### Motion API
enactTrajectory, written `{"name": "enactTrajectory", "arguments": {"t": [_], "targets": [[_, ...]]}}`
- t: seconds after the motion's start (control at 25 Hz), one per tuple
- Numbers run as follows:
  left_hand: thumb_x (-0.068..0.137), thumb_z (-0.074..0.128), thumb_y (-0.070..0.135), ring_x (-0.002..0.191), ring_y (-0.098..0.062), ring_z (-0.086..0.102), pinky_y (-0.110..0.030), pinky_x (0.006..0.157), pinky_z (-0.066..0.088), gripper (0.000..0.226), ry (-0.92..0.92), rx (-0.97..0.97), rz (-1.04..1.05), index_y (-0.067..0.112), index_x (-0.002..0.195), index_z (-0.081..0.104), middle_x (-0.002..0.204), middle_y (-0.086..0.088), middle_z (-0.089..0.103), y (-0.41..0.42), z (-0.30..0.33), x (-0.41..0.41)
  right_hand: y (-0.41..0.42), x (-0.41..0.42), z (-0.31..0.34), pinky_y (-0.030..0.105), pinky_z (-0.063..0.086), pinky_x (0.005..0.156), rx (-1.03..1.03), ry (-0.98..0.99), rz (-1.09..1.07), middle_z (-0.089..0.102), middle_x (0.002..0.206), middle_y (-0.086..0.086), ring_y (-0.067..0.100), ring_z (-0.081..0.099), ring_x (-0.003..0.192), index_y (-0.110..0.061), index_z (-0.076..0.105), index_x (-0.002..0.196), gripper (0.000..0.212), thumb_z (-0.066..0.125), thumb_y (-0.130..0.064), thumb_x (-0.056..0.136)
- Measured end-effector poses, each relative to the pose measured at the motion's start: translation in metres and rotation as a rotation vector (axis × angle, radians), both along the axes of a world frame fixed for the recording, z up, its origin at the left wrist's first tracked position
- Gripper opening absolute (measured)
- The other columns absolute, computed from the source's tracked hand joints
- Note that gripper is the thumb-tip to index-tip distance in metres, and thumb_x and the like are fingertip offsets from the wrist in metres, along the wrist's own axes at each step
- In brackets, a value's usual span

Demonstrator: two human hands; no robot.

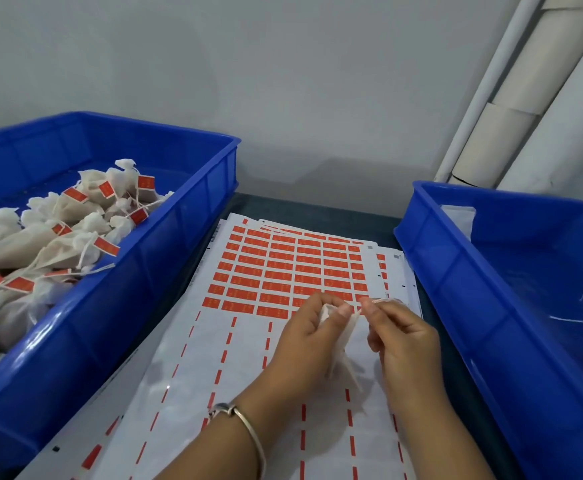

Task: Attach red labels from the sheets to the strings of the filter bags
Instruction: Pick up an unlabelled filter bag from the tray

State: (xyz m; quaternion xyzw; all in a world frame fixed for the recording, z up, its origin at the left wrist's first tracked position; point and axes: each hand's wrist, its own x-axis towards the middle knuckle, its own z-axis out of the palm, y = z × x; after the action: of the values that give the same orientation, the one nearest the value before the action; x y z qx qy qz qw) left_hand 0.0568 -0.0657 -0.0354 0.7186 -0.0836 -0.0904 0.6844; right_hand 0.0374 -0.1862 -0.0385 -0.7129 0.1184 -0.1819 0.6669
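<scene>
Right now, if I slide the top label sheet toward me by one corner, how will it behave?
The top label sheet looks thin and glossy, so it would probably bend rather than stay flat. It lies on other sheets, so it may slip easily or drag them askew.

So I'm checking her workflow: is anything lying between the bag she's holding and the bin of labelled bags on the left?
Nothing visible lies between. The left hand and right hand hold the filter bag over the label sheets. Between it and the left bin there is only flat sheet; the bin's raised wall must be cleared.
</scene>
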Motion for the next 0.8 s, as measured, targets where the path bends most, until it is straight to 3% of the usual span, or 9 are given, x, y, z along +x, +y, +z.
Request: {"name": "enactTrajectory", "arguments": {"t": [0.12,0.28,0.48,0.64,0.72,0.8], "targets": [[0.075,0.060,0.058,0.081,0.007,0.057,-0.004,0.055,0.040,0.021,-0.038,0.031,0.014,0.039,0.084,0.060,0.082,0.034,0.060,0.000,-0.001,0.000,0.002,-0.001,0.000,0.023,0.055,0.064,0.047,0.003,0.037,0.070,0.077,-0.005,0.017,0.064,0.068,-0.036,0.073,0.077,0.021,0.063,-0.047,0.063],[0.084,0.064,0.037,0.074,0.007,0.057,-0.005,0.048,0.040,0.014,-0.035,0.075,0.120,0.031,0.071,0.063,0.071,0.031,0.060,0.004,-0.003,0.003,0.003,-0.001,0.001,0.019,0.052,0.058,0.099,-0.002,0.027,0.069,0.069,0.001,0.013,0.063,0.059,-0.031,0.074,0.077,0.013,0.062,-0.035,0.079],[0.084,0.065,0.024,0.069,-0.002,0.059,-0.010,0.051,0.041,0.023,-0.022,0.106,0.043,0.025,0.062,0.060,0.065,0.020,0.061,0.005,-0.003,0.001,-0.006,0.000,0.004,0.019,0.053,0.056,0.370,-0.036,-0.015,0.071,0.072,0.002,0.012,0.064,0.057,-0.023,0.075,0.069,0.027,0.059,-0.014,0.089],[0.083,0.064,0.014,0.068,0.003,0.059,-0.004,0.052,0.042,0.030,0.013,0.051,-0.076,0.023,0.055,0.063,0.062,0.011,0.062,0.006,-0.001,0.001,-0.003,0.002,-0.001,0.021,0.054,0.057,0.449,-0.039,-0.006,0.070,0.071,0.003,0.012,0.065,0.059,-0.021,0.075,0.070,0.019,0.062,-0.019,0.084],[0.085,0.063,0.014,0.077,0.004,0.061,-0.006,0.059,0.044,0.031,0.027,-0.019,-0.149,0.029,0.059,0.069,0.071,0.013,0.067,0.009,0.002,0.000,0.001,0.004,-0.003,0.026,0.058,0.063,0.475,-0.015,0.040,0.073,0.081,0.005,0.016,0.071,0.071,-0.018,0.075,0.079,0.014,0.065,-0.026,0.075],[0.086,0.063,0.018,0.089,0.001,0.062,-0.009,0.069,0.046,0.024,0.036,-0.102,-0.219,0.031,0.068,0.073,0.083,0.012,0.070,0.010,0.004,-0.003,0.004,0.005,-0.005,0.030,0.060,0.067,0.436,0.033,0.082,0.075,0.089,0.003,0.019,0.073,0.082,-0.017,0.075,0.087,0.022,0.065,-0.031,0.073]]}}
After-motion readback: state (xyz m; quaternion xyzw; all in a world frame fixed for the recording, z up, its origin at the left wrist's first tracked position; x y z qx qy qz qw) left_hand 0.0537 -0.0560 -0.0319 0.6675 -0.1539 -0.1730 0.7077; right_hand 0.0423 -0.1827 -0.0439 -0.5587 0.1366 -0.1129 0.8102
